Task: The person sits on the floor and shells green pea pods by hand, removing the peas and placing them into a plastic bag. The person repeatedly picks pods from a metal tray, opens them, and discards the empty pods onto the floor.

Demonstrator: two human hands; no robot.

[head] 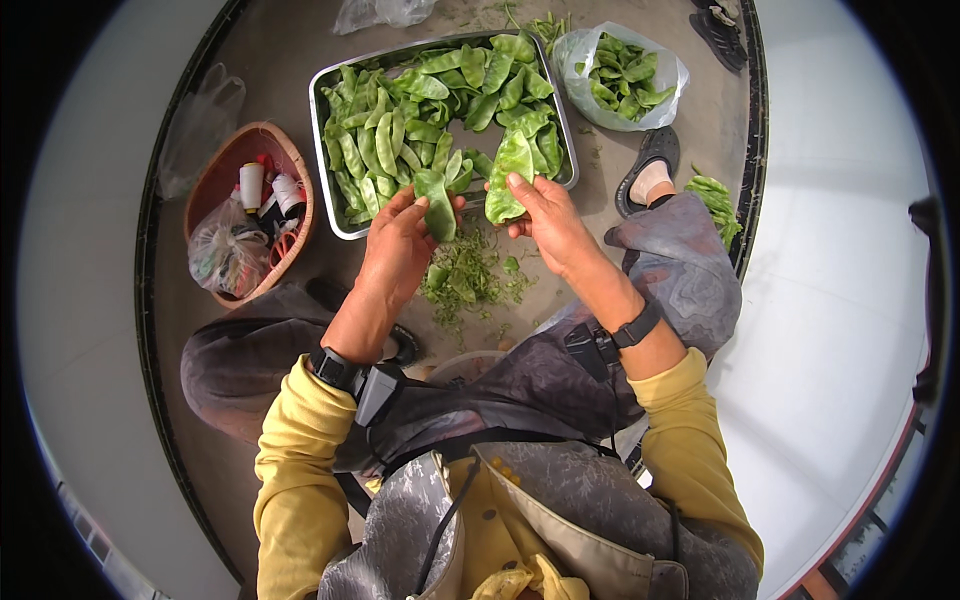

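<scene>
Between the thumb and fingers of my left hand is a flat green bean pod, hanging downward. My right hand grips a broader, paler green bean pod, its thumb lying on the pod's face. Both hands are at the near edge of a rectangular metal tray, the two pods apart from each other. Many flat green pods fill the tray's left side and back. A bare patch of its bottom shows right of the middle.
Green trimmings lie on the floor between my legs. A plastic bag of pods stands right of the tray. At left are a wicker basket with thread spools and an empty plastic bag. More beans lie beside my right knee.
</scene>
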